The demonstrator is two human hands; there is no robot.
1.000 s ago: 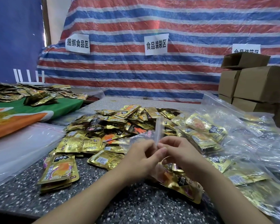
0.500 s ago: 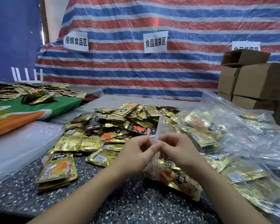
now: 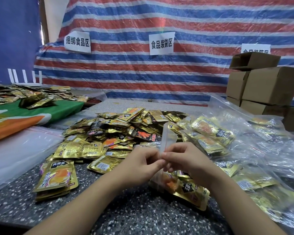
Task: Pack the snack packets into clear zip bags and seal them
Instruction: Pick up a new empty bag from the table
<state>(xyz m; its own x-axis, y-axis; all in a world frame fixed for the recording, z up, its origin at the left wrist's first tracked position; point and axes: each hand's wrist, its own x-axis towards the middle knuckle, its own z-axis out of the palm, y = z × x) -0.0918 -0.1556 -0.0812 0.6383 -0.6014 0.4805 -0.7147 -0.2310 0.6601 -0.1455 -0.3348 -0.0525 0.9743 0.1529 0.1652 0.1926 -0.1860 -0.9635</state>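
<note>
Zip bag (image 3: 165,138), mouth strip: a second ago we held it with a bend above our fingers; now it runs straighter, rising up and away from between our two hands.

Left hand (image 3: 143,164): a second ago its fingertips sat slightly nearer us than the right hand's; now they meet the right hand's at the strip, pinching it.

Right hand (image 3: 185,160): pinch point has shifted along the strip, now directly against the left fingertips.

Filled lower part of the bag (image 3: 182,189): has drawn slightly closer under the right wrist, gold packets inside bunched below both hands.
</note>
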